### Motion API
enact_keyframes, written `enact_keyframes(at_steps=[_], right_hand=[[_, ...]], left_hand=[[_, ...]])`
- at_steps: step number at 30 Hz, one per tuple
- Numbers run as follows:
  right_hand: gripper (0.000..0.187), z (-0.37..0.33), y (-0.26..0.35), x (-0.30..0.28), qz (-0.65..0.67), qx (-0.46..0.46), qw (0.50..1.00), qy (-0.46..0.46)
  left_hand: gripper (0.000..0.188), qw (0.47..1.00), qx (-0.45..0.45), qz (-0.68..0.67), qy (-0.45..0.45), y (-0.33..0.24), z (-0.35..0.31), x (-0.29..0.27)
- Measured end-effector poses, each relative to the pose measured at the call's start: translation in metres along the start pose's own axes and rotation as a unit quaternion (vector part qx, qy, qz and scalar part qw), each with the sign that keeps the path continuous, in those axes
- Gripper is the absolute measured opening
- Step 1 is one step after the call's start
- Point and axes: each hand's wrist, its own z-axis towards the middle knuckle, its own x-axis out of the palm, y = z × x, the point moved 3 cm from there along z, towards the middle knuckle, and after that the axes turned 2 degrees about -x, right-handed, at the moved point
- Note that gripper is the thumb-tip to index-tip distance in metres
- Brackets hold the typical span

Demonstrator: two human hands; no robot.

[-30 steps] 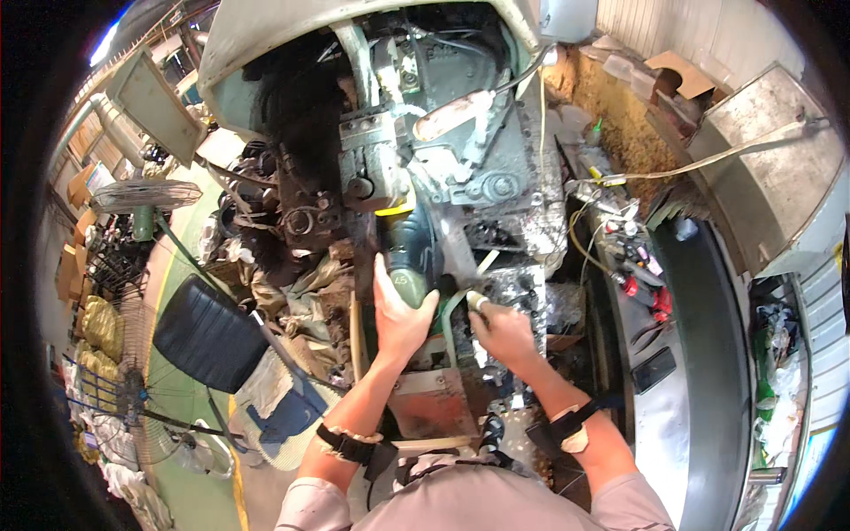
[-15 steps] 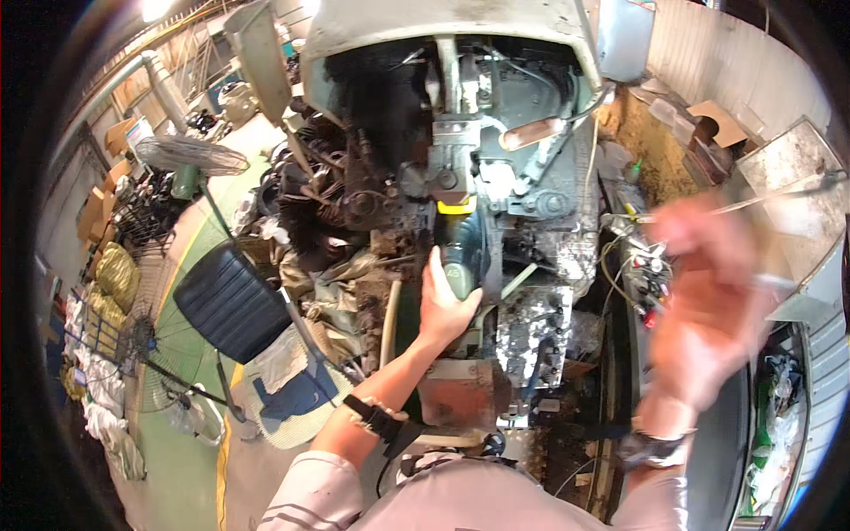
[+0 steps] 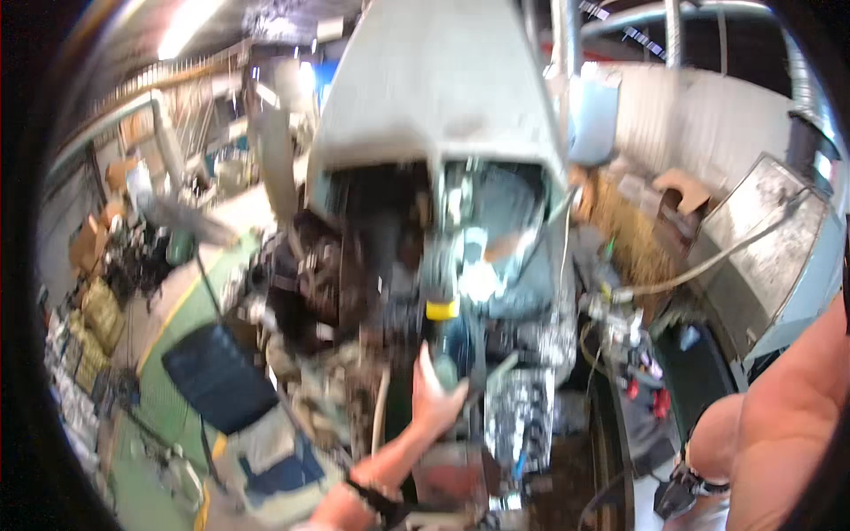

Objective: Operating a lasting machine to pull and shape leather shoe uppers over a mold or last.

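Note:
My left hand [image 3: 434,403] rests on a dark green rounded part [image 3: 447,367] low in the open engine bay [image 3: 460,292], fingers curled against it; whether it grips is blurred. A yellow cap [image 3: 442,310] sits just above that part. My right forearm [image 3: 779,434] fills the lower right corner, raised close to the camera, with a dark wrist strap [image 3: 677,491]. The right hand itself is out of the picture. The raised grey hood [image 3: 434,88] stands over the engine. The whole view is motion-blurred.
A blue seat [image 3: 217,376] lies left of the engine on the green floor. Foil-wrapped parts [image 3: 522,416] and red-handled tools [image 3: 642,389] sit right of my left hand. A grey metal cabinet [image 3: 761,257] stands at the right; boxes and clutter line the left wall.
My right hand left the engine, swung up to the right and went out of view; only the forearm shows. The view tilted upward. My left hand stayed on the green part.

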Motion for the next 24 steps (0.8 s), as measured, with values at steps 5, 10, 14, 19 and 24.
enact_keyframes(at_steps=[5,10,14,19,24], right_hand=[[0.082,0.068,-0.024,-0.022,-0.099,-0.106,0.988,-0.044],[0.083,0.093,-0.017,-0.045,-0.126,-0.082,0.989,0.010],[0.083,0.035,-0.025,-0.025,-0.129,0.028,0.990,0.053],[0.084,-0.032,-0.013,0.023,-0.142,0.194,0.969,0.055],[0.085,-0.065,0.018,0.012,-0.152,0.317,0.931,0.102]], left_hand=[[0.105,0.993,-0.101,0.053,0.016,0.013,-0.018,-0.008],[0.099,1.000,-0.010,0.016,0.012,0.016,0.001,0.012],[0.104,0.998,0.004,0.067,-0.018,0.012,-0.009,-0.007],[0.104,0.999,-0.032,0.015,0.002,0.025,-0.006,-0.007],[0.101,1.000,-0.022,0.006,0.014,0.007,-0.002,-0.006]])
